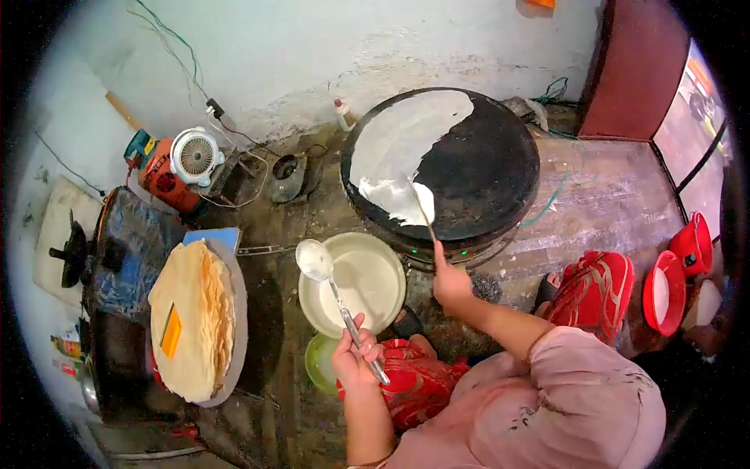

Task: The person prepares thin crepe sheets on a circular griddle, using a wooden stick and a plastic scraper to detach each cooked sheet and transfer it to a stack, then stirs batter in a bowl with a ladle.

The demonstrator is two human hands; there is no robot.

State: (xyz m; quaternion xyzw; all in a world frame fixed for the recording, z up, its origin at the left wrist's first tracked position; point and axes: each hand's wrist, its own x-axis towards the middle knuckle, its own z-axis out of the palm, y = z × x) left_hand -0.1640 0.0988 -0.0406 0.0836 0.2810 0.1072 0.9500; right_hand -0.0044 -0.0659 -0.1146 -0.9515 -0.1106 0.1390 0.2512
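In my left hand (359,356), fingers closed around the handle, is a metal ladle (314,259) with pale batter in or on its bowl. It hangs over the left rim of a cream-coloured basin (305,301) that contains white batter (358,285). My right hand (453,285) grips the thin handle of a batter spreader (424,205), whose batter-coated end rests on a round black griddle (492,176). White batter (406,133) covers the griddle's left and upper part. Bare black surface shows on the right.
To the left, a stack of thin flatbreads (195,313) bears a yellow-orange piece (170,332). A green bowl (320,363) sits below the basin. A blower (195,156), an orange gas cylinder (164,184) and cables stand behind. Red containers (664,293) are at right.
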